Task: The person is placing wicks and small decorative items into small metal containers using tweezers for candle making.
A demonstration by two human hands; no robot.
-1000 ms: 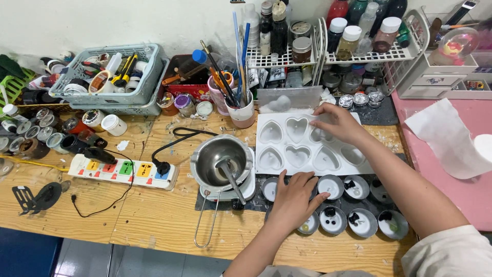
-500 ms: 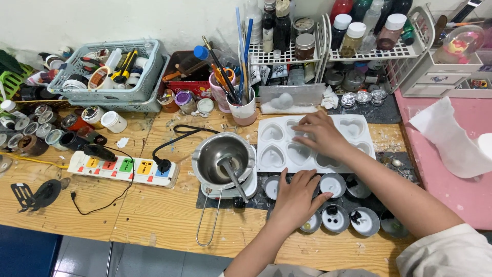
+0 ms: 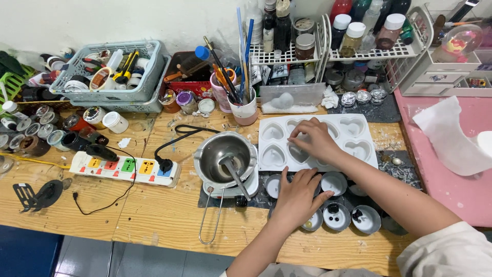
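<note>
Mould: I count one white tray (image 3: 359, 134) with heart cavities, six of them as far as I can see past the hand; it lies flat on the desk (image 3: 102, 215), just right of the pot.
Cups: I see about six small round tins (image 3: 334, 182) in front of the mould, some with dark specks inside; the exact count is hidden under my left hand.
Pot: one steel pot (image 3: 225, 154) on a small white heater, a spoon handle leaning out of it.
Right hand: my right hand (image 3: 311, 141) reaches over the mould, fingers curled down into the middle cavities; the grip is loose and holds nothing I can see.
Left hand: my left hand (image 3: 296, 197) lies palm down, fingers spread, on the tins; open grip, pressing rather than grasping.
Around: one power strip (image 3: 123, 168) left of the pot, its black cord running toward the heater; two stacked baskets (image 3: 110, 77) of tools behind; one cup of brushes (image 3: 245, 105); a wire rack (image 3: 328, 48) of bottles at the back.
In the way: the right forearm crosses the mould's near right corner.
</note>
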